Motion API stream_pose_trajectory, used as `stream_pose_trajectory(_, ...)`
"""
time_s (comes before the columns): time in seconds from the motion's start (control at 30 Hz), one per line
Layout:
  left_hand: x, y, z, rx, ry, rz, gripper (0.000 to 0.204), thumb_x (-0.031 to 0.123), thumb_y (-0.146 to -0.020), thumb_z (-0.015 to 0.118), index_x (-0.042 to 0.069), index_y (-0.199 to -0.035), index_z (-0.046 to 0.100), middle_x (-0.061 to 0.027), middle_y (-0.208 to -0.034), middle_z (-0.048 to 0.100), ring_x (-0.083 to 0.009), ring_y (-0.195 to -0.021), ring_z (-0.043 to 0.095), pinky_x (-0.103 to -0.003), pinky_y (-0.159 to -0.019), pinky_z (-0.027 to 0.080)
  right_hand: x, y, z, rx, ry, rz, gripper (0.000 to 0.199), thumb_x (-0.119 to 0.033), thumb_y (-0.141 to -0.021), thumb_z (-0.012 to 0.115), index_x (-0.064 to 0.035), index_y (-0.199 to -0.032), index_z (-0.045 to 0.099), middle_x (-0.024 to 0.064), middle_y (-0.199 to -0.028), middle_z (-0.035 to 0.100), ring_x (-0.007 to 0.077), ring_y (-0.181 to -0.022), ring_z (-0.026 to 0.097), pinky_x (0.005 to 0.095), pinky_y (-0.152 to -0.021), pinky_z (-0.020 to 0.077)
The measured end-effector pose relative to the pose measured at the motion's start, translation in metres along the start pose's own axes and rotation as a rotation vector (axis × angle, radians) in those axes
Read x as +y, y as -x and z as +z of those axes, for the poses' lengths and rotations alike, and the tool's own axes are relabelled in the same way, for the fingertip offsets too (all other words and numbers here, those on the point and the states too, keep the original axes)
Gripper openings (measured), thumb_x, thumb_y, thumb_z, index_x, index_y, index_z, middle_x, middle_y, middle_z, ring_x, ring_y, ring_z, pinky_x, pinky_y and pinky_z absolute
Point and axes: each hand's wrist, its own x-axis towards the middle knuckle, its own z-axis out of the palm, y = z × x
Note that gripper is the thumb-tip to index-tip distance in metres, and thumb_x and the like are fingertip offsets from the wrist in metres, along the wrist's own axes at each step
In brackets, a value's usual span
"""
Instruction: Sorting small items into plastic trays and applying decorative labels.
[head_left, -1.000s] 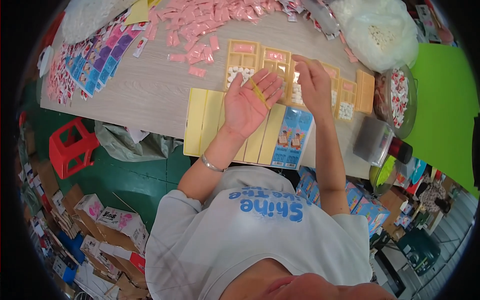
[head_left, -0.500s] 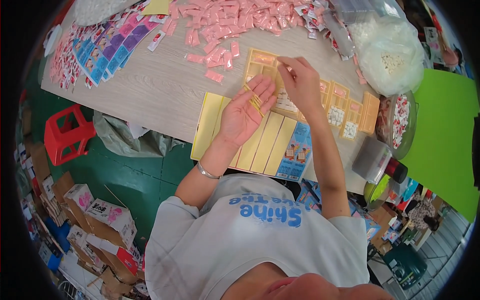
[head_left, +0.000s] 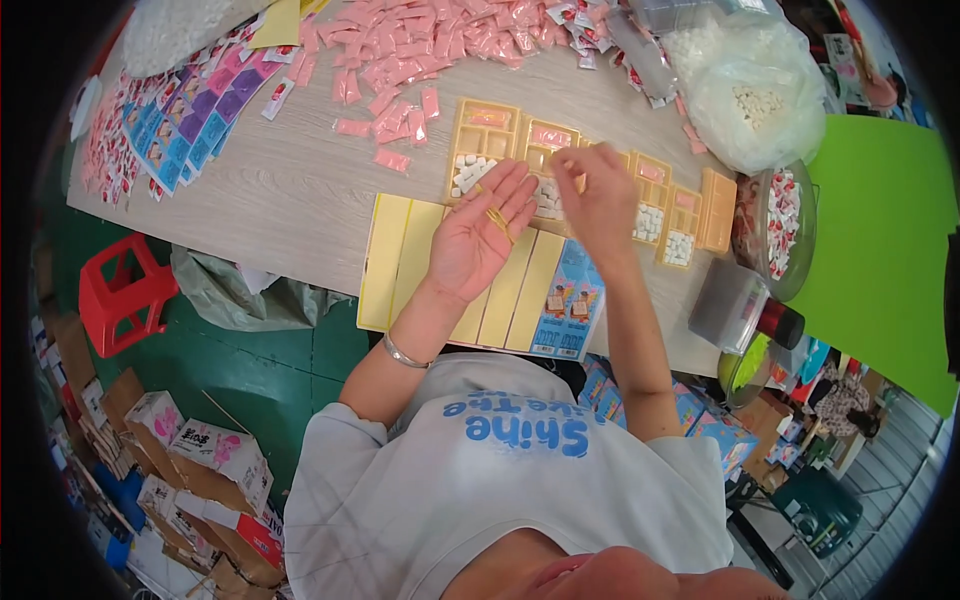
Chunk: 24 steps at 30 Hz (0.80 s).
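Observation:
My left hand is held palm up with its fingers stretched out. Thin yellow sticks lie across its palm and fingers. To its right, my right hand hovers over a row of peach plastic trays, thumb and fingertips drawn together; anything pinched there is too small to make out. The leftmost tray holds a pink packet at its far end and white pieces at its near end. Other trays are filled likewise, partly hidden by my right hand. Beneath my left hand lies a yellow-and-blue printed card sheet.
Pink packets are heaped at the far side. Printed sheets and small sachets lie far left. On the right are a bag of white pieces, a bowl of sachets and a clear jar. A red stool stands left.
The whole view has shifted, so the table appears further left. Against the trays, my right hand has moved right and nearer to me. Fewer yellow sticks show on my left palm.

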Motion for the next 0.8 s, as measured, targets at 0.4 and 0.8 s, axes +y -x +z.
stream_pose_trajectory(0.4,-0.015,-0.006,0.009,-0.183,0.350,-0.102,0.087,0.063,-0.101,0.032,-0.004,-0.155,0.024,-0.0176,-0.159,0.032,-0.0285,-0.143,0.037,-0.042,-0.121,0.025,-0.017,0.021,-0.020,-0.173,-0.123,-0.038,0.010,-0.011,-0.082,0.076,-0.0081,-0.092,0.076,0.0078,-0.080,0.067,0.0189,-0.057,0.061,0.0322,-0.053,0.0490)
stream_pose_trajectory(0.8,-0.036,-0.011,0.011,-0.064,0.278,-0.148,0.087,0.068,-0.099,0.030,-0.001,-0.152,0.035,-0.0149,-0.152,0.044,-0.0289,-0.140,0.041,-0.042,-0.119,0.029,0.037,0.015,-0.033,-0.019,0.033,0.026,0.012,-0.014,-0.082,0.078,-0.0079,-0.087,0.068,0.0052,-0.078,0.061,0.0195,-0.062,0.063,0.0329,-0.054,0.0496)
